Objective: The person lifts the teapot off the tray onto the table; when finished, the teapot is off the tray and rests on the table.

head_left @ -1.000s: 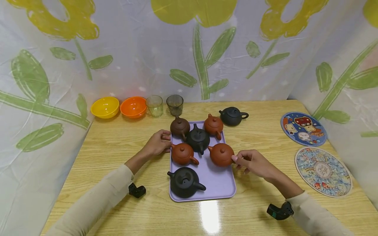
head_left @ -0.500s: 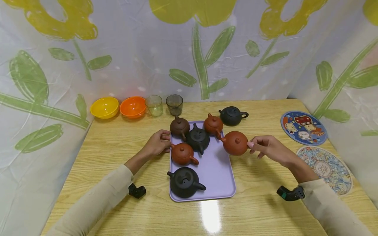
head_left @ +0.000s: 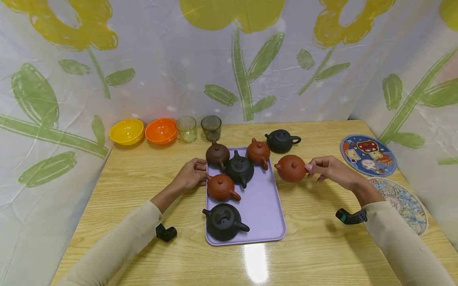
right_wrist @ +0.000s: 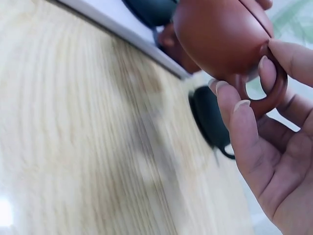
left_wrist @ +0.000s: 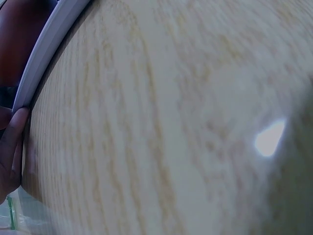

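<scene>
My right hand pinches the handle of a reddish-brown teapot and holds it just right of the lilac tray, a little above the table; the right wrist view shows the same teapot with a finger hooked through its handle. My left hand grips the tray's left edge beside a red teapot; one fingertip touches the tray rim. On the tray stand a brown teapot, a dark teapot, an orange-brown teapot and a lidless black teapot.
A black teapot stands on the table behind the tray. At the back left are a yellow bowl, an orange bowl and two glasses. Two round printed mats lie at the right edge.
My right hand has lifted the reddish-brown teapot off the tray and carried it right and toward the back. The left hand has stayed on the tray's edge.
</scene>
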### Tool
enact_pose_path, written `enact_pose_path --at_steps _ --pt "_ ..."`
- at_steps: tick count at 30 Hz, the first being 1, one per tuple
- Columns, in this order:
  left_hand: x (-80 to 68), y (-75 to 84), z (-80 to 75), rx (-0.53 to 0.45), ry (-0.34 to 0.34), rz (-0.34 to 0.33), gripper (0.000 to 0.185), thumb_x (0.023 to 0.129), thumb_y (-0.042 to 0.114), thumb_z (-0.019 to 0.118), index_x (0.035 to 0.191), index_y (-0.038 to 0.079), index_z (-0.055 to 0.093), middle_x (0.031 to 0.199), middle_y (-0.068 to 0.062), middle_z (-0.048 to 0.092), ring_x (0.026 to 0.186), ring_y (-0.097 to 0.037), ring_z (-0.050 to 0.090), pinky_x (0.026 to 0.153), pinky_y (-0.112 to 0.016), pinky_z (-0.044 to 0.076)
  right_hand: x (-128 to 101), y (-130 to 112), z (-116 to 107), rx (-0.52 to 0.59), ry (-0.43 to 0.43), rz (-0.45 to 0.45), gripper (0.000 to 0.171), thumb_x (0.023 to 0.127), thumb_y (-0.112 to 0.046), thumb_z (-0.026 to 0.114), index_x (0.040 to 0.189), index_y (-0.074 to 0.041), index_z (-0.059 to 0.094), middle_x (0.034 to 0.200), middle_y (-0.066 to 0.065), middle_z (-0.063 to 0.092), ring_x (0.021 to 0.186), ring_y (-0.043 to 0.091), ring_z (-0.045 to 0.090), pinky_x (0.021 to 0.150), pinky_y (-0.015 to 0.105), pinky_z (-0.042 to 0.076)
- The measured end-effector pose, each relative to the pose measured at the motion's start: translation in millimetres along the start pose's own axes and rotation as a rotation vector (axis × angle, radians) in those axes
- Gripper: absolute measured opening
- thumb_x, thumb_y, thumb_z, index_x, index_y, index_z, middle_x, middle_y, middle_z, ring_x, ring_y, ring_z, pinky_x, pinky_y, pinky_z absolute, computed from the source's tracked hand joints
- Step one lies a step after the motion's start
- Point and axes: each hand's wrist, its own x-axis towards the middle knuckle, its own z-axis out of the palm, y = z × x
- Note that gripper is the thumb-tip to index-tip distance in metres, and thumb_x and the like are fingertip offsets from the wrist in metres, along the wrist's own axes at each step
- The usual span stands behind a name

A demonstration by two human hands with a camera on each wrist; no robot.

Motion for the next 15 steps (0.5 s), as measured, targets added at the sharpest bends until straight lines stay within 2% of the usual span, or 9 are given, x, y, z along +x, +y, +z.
enact_pose_path --at_steps 8,15 --pt "0.1 -0.9 -1.2 -0.017 -0.004 -0.007 0.052 0.094 -0.004 0.057 0.143 -0.005 0.040 0.127 -0.024 0.050 0.083 -0.010 0.067 0.070 -0.027 0.062 17 15 -15 -0.010 -0.002 0.055 0.040 0.104 -0.030 0.054 0.104 0.008 0.064 0.108 0.009 0.067 0.103 0.030 0.065 0.082 0.044 0.060" --pt "1.0 -2.3 -1.3 -0.015 -0.011 -0.008 0.052 0.094 -0.005 0.057 0.143 -0.006 0.040 0.128 -0.025 0.050 0.088 -0.013 0.067 0.071 -0.027 0.062 30 23 -23 0.013 -0.015 0.097 0.038 0.104 -0.032 0.054 0.100 0.005 0.063 0.104 0.009 0.065 0.099 0.026 0.066 0.083 0.041 0.059"
